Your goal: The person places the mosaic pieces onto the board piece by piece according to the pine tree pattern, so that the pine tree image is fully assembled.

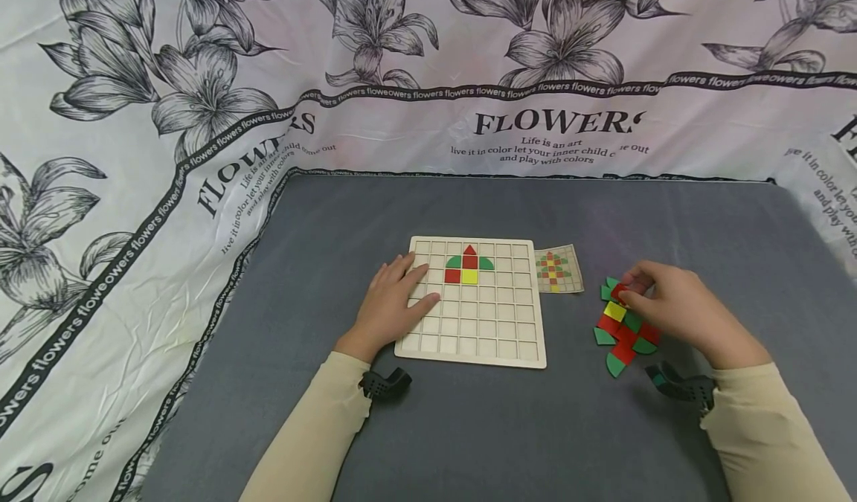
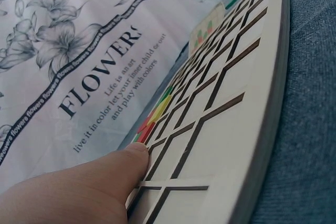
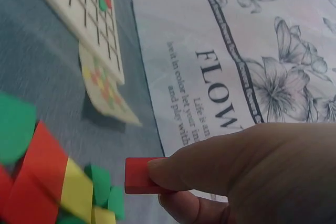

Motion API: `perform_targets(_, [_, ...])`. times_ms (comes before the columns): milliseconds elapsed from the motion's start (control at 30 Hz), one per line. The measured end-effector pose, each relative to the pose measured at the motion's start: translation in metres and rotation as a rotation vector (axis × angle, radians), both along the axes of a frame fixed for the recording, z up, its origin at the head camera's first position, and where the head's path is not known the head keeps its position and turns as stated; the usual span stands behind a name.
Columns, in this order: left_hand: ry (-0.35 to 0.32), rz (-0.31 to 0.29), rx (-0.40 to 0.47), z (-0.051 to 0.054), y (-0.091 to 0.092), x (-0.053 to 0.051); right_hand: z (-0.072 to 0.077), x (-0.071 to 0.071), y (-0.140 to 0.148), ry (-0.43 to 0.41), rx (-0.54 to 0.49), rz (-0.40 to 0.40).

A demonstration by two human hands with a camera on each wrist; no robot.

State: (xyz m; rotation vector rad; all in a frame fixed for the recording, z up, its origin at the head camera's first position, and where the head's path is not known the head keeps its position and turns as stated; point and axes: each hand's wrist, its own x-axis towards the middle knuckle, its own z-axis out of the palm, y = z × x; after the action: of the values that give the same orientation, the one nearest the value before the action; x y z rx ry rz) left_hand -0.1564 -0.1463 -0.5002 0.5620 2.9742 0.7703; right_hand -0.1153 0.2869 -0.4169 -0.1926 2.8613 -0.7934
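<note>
A pale wooden grid board (image 1: 469, 323) lies flat on the grey table. Near its top sit a red triangle (image 1: 470, 251), two red squares, a yellow square (image 1: 469, 277) and two green quarter-round pieces. My left hand (image 1: 388, 305) rests on the board's left edge, fingers spread; in the left wrist view its thumb (image 2: 105, 174) lies on the grid. Over a loose pile of red, green and yellow pieces (image 1: 624, 346), my right hand (image 1: 676, 309) pinches a red block (image 3: 140, 176) between thumb and finger. The right wrist view shows that block raised above the pile.
A pattern card (image 1: 565, 270) with a coloured design lies at the board's right, partly under its edge. Behind the grey table (image 1: 321, 219) hangs a white cloth (image 1: 395, 130) printed with flowers and lettering. Dark wrist straps (image 1: 384, 384) are on both sleeves.
</note>
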Motion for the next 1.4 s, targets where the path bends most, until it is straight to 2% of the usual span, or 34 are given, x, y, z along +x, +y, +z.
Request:
perform_targets(267, [-0.004,-0.007,0.003,-0.001,0.000,0.002,0.002,-0.013,-0.028,0.003,-0.033,0.035])
perform_targets(533, [0.033,-0.006,0.007,-0.002,0.000,0.001,0.001,-0.029,-0.058,0.036,-0.078,0.098])
perform_targets(900, [0.014,-0.011,-0.015,0.000,-0.001,0.001,-0.008,-0.047,-0.090,0.040,-0.122,0.156])
perform_targets(1400, [0.010,-0.001,-0.011,-0.001,0.000,0.000,-0.029,-0.069,-0.133,0.058,-0.144,0.228])
